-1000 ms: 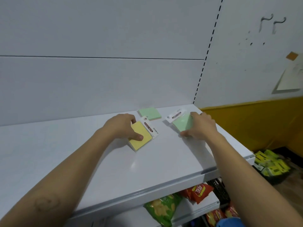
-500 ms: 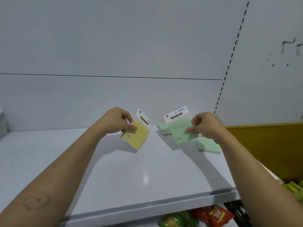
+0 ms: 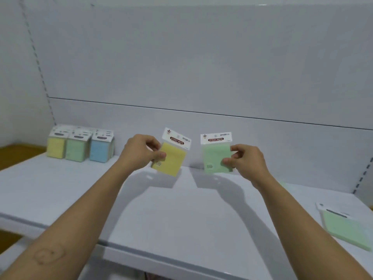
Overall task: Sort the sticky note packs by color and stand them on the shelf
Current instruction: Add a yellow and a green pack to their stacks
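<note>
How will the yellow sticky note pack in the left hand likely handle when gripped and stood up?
Probably light and fairly stiff: the left hand pinches the yellow pack by one edge and it does not sag. Its white header card looks thin, so it may bend if pressed. Stood on its narrow edge, like the sorted packs far left, it could tip easily.

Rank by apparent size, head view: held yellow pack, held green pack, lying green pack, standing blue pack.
lying green pack (nearest camera)
held yellow pack and held green pack: alike
standing blue pack
</note>
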{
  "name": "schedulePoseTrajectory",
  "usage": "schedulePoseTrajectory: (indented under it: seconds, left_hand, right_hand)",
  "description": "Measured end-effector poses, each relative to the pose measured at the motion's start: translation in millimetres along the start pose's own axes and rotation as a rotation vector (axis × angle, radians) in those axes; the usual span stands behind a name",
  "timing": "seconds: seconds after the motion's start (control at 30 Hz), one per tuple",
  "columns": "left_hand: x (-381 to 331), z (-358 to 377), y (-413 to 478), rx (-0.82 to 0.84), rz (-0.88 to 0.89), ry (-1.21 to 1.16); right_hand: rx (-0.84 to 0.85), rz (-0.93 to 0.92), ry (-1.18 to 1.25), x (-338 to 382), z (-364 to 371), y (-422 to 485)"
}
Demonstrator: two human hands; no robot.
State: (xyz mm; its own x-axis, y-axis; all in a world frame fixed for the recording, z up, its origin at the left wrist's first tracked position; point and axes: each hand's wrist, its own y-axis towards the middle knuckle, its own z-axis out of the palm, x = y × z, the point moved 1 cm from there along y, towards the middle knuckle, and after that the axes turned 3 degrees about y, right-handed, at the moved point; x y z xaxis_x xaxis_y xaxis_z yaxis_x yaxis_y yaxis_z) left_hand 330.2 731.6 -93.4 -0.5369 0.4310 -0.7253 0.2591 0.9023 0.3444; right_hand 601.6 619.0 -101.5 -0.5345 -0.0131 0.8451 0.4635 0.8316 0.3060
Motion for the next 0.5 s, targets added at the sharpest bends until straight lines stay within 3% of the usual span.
schedulePoseTrajectory:
  seconds: [0.5]
  left_hand:
    - [114.6, -108.2, -33.8, -0.325, -0.187, 0.027]
  right_hand:
    - [0.213, -0.099, 0.13, 56.8, 172.6, 10.8]
